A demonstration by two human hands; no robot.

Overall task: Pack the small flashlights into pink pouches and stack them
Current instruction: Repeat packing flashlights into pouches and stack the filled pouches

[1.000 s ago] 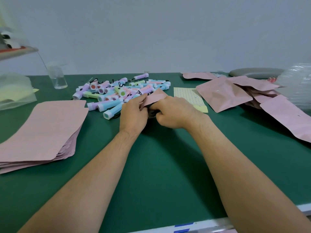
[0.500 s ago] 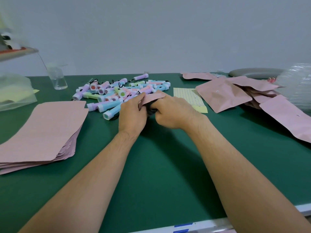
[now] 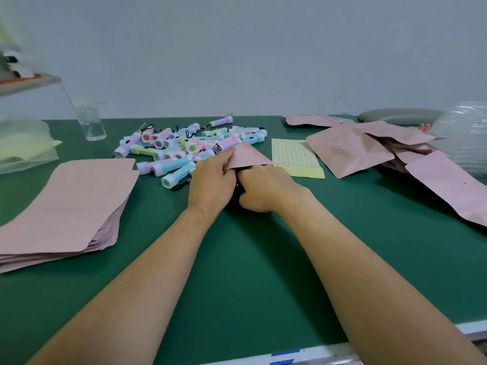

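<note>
A pink pouch [image 3: 247,156] stands tilted up at the table's middle, its mouth toward me. My left hand [image 3: 210,180] grips the pouch's left edge. My right hand [image 3: 263,188] has its fingers curled at the mouth; what it holds there is hidden, only something dark shows between the hands. Behind them lies a heap of small pastel flashlights [image 3: 184,146]. A stack of flat empty pink pouches [image 3: 66,204] lies at the left. Several bulging pink pouches [image 3: 350,151] are piled at the right.
A yellow dotted sticker sheet [image 3: 295,156] lies right of my hands. A clear bottle [image 3: 91,122] and a plastic bag [image 3: 23,143] stand at the back left, crinkled clear plastic [image 3: 463,135] at the right. The green table [image 3: 237,272] ends at a white front edge.
The pouch has risen a little and shows more of its face above my hands. Both hands have stayed in place at its mouth.
</note>
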